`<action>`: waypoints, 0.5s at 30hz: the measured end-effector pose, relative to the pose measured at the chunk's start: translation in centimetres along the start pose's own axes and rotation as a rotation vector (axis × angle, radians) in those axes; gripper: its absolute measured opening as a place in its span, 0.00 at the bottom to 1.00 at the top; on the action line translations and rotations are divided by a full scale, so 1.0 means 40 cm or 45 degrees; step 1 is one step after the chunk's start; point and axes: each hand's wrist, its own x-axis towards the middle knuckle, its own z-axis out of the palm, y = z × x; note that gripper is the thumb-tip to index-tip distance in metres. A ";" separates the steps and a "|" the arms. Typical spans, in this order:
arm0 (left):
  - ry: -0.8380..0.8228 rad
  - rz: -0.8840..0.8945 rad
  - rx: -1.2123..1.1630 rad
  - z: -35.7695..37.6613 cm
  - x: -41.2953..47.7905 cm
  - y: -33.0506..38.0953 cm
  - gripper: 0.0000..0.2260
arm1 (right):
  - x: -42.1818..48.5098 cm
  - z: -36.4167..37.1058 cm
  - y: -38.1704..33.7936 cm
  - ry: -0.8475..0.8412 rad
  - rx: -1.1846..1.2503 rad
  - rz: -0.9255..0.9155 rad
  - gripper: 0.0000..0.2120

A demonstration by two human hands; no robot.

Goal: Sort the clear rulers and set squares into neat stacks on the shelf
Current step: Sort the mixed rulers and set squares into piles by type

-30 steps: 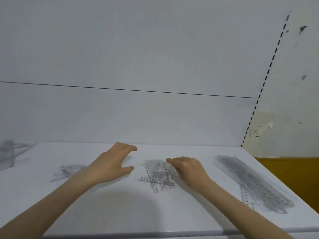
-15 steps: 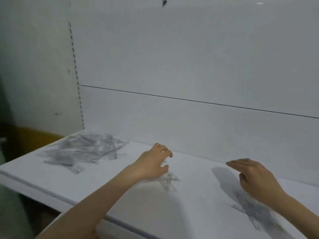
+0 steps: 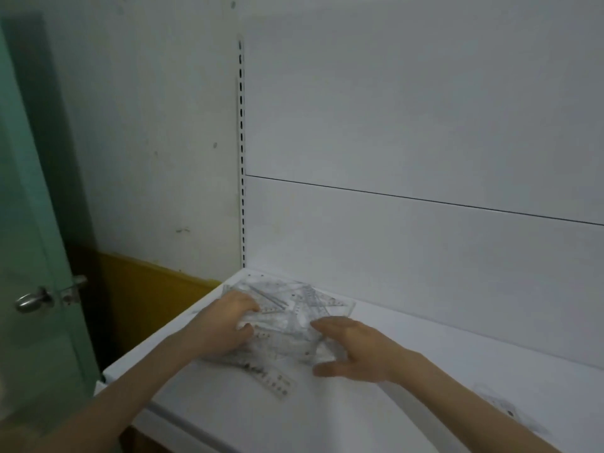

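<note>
Left hand (image 3: pixel 225 325), at centre left of the frame, curls its fingers and thumb round the left edge of the pile of clear rulers and set squares (image 3: pixel 287 315), gripping it. Right hand (image 3: pixel 354 349), just right of centre, lies with fingers straight and spread, fingertips touching the pile's right side, thumb held apart below. The pile is a loose jumble near the left end of the white shelf (image 3: pixel 359 413). 1 ruler (image 3: pixel 273 382) juts out from under it toward the lower centre. A blurred clear piece (image 3: pixel 503 408) lies well apart at lower right. Behind the shelf's left corner rises a slotted upright (image 3: pixel 242 158); at far left stands a green door (image 3: pixel 36 223) with a metal knob (image 3: pixel 29 301)
</note>
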 end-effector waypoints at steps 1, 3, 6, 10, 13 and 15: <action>-0.054 -0.015 -0.028 -0.010 0.000 -0.030 0.18 | 0.038 0.003 -0.020 -0.014 -0.004 -0.031 0.38; -0.150 -0.025 -0.120 -0.018 0.002 -0.068 0.22 | 0.089 0.008 -0.045 -0.011 -0.026 -0.093 0.34; -0.223 0.044 -0.134 -0.009 0.002 -0.090 0.33 | 0.117 0.016 -0.051 0.100 -0.098 -0.144 0.25; -0.188 0.127 -0.184 -0.007 0.006 -0.084 0.29 | 0.114 0.042 -0.057 0.307 -0.266 -0.276 0.13; -0.187 0.173 -0.170 0.004 -0.003 -0.073 0.25 | 0.082 0.059 -0.069 0.393 -0.226 -0.271 0.07; -0.181 0.191 -0.187 0.005 -0.010 -0.068 0.21 | 0.056 0.060 -0.074 0.417 -0.214 -0.266 0.07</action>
